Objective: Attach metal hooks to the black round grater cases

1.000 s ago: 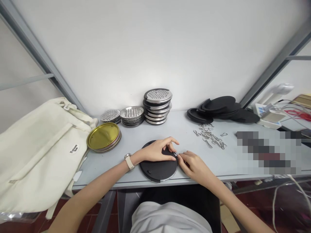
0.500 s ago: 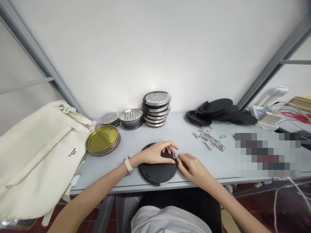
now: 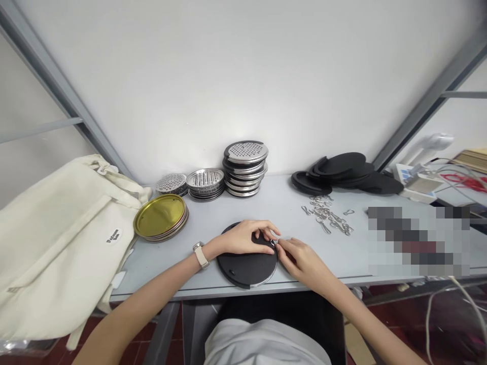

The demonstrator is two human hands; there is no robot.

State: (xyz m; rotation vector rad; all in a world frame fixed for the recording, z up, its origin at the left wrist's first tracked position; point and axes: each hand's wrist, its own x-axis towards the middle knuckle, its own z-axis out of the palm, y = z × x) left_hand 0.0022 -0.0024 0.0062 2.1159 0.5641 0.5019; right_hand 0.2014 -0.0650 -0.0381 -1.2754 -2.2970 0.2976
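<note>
Head view: left hand (image 3: 243, 238) spread over black round lid (image 3: 249, 268), thumb and fingers apart, fingertips near lid's right edge; whether they grip anything, cannot tell; right hand (image 3: 299, 257) just beside, thumb and fingers pinched together on small metal snap clip (image 3: 273, 243) at that edge; lid flat near front of grey table (image 3: 216, 215); loose snap clips (image 3: 331, 219) farther right, before pile of black discs (image 3: 340, 170); perforated grater plates (image 3: 246, 177) stacked behind; gold-topped lid stack (image 3: 162, 215) at left.

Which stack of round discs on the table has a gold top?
The front-left stack, beside the cream bag; its top is gold, whereas the others show silver or black.
</note>
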